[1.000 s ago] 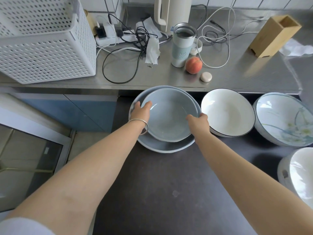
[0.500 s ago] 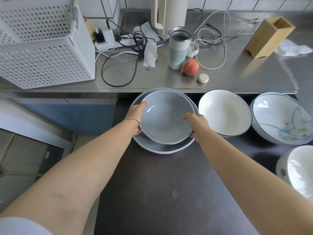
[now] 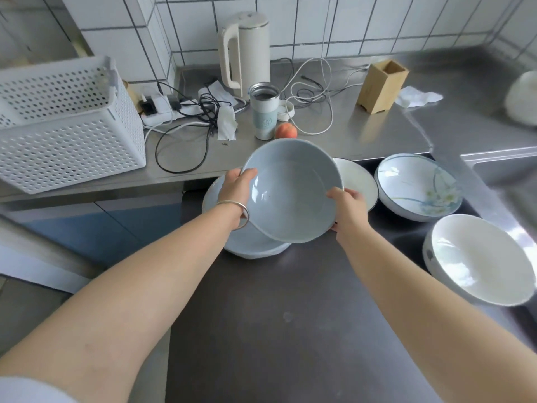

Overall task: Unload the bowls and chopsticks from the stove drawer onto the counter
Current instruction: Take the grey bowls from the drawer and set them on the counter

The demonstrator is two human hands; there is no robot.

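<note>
- The left hand (image 3: pixel 236 184) and the right hand (image 3: pixel 347 205) hold a blue bowl (image 3: pixel 290 193) by its two sides, fingers curled over its rim.
- The blue bowl is up in the air, tilted, above a bigger blue bowl (image 3: pixel 250 245) in the dark drawer (image 3: pixel 290 315).
- Three white bowls sit in the drawer to the right.
- The counter (image 3: pixel 363 135) is behind, with a peach (image 3: pixel 286 131) and a cup (image 3: pixel 263 112) on it.

Glossy glazed bowl (image 3: pixel 290 193), brushed steel counter (image 3: pixel 377 135), perforated plastic basket (image 3: pixel 66 135)
</note>
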